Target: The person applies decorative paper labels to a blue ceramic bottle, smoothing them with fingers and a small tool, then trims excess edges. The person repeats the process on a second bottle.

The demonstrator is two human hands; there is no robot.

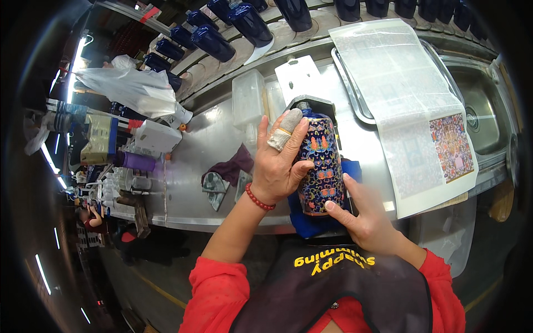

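Note:
A dark blue bottle [321, 166] with a colourful floral pattern lies tilted in front of me, its neck pointing away. Against its upper left side rests my left hand [277, 161], fingers stretched out and thumb on the patterned face. One of that hand's fingers wears a grey cloth finger cover [290, 120] bound with a yellowish band. At the lower right of the bottle, my right hand [369, 216] grips it with the thumb on the front; its other fingers are partly hidden. Beneath the bottle is a blue cloth or pad [302, 225].
Large printed pattern sheets [413, 161] overlie a metal tray [355, 91] on the right, beside a steel sink [474, 114]. Dark cloths [225, 172] lie left on the metal table [189, 194]. Plain blue bottles [250, 25] stand along a conveyor behind. A clear plastic container [248, 97] sits mid-table.

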